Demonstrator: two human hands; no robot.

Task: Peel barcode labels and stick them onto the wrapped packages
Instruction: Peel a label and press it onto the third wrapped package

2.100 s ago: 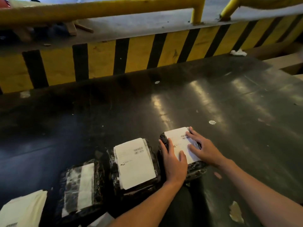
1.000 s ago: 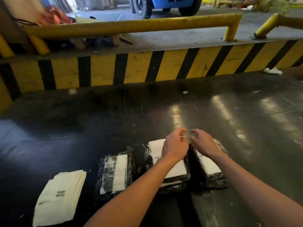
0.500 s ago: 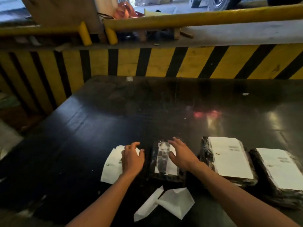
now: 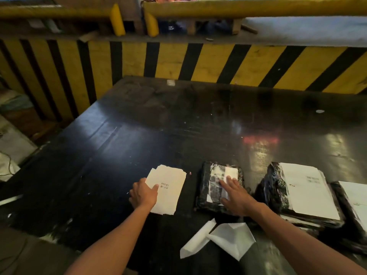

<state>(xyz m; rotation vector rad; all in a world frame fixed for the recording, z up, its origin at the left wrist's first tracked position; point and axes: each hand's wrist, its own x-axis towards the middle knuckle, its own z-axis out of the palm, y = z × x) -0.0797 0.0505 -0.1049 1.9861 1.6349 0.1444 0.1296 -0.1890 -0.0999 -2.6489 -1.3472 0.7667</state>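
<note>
Our left hand [image 4: 143, 193] lies flat on the labels [image 4: 166, 189] to lift 1, while our right hand [image 4: 236, 195], fingers spread, steadies the unlabelled package [image 4: 210, 187].

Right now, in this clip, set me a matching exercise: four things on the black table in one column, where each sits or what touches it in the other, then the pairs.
Things:
1. stack of barcode labels
2. unlabelled wrapped package
3. labelled package
4. loose white backing paper

Places:
A. near edge, between the forearms
B. under the left hand
C. right of the hands, untouched
D. under the right hand

Pairs: 1-B, 2-D, 3-C, 4-A
</note>
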